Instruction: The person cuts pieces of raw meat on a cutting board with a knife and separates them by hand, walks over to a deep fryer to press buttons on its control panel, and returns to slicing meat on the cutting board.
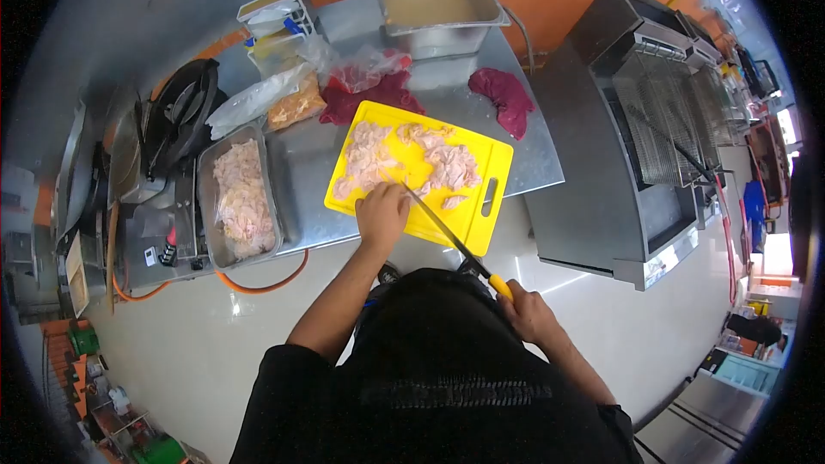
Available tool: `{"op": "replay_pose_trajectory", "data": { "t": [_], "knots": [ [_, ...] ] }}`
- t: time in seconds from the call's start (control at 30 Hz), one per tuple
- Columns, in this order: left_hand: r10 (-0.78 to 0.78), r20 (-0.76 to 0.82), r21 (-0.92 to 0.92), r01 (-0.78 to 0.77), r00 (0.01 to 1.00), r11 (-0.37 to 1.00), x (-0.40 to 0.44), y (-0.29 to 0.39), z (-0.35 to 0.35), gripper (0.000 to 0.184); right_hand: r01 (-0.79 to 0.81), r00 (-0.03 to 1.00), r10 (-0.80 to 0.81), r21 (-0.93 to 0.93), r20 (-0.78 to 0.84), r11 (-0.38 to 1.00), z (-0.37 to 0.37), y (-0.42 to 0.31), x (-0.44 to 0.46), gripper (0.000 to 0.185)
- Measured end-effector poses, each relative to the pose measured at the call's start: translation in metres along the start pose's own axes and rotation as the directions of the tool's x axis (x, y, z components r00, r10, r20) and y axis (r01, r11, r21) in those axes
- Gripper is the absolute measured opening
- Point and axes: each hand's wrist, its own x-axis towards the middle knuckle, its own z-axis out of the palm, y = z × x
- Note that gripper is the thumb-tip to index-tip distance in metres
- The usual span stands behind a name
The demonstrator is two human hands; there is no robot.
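On the steel table lies a yellow cutting board (487,148) with pale raw meat pieces in a left pile (367,155) and a right pile (453,167). My left hand (382,213) is at the board's near edge, its fingertips bent down at the lower end of the left pile; what they hold, if anything, is hidden. My right hand (527,314) grips the yellow handle of a long knife (447,235). The blade points up and left across the board, its tip close to my left fingertips. A metal tray (277,206) of raw meat stands left of the board.
A deep steel pan (468,39) of cloudy liquid stands behind the board. Red cloths (504,101), plastic bags (249,107) and black pans (182,107) lie around the table (322,180). To the right is a fryer with wire baskets (662,112).
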Motion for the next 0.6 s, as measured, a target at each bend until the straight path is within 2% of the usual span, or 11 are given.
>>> {"op": "replay_pose_trajectory", "data": {
  "t": [0.07,0.13,0.3,0.43,0.6],
  "knots": [
    [-0.01,-0.004,-0.001,0.01,1.0,1.0,0.004,-0.001,0.002,0.013,-0.004,1.0,0.004,-0.007,0.028,1.0,0.003,0.004,0.003,0.035],
    [0.048,-0.108,-0.017,-0.05,0.993,0.999,0.001,-0.001,0.005,0.01,-0.008,0.999,0.008,-0.006,0.039,1.0,0.0,0.001,0.002,0.035],
    [0.08,-0.137,-0.041,-0.086,0.987,0.995,0.001,0.0,0.007,0.01,-0.041,0.994,0.039,0.016,0.106,0.999,0.007,-0.003,0.013,0.036],
    [0.133,-0.197,-0.009,-0.137,0.971,0.991,-0.001,-0.002,0.011,0.012,0.009,0.997,-0.009,0.009,0.077,1.0,0.016,-0.005,0.037,0.036],
    [0.152,-0.164,0.029,-0.149,0.975,0.988,-0.005,-0.002,0.01,0.011,0.064,0.998,-0.064,-0.026,0.006,0.998,0.023,-0.011,0.059,0.036]
  ]
}}
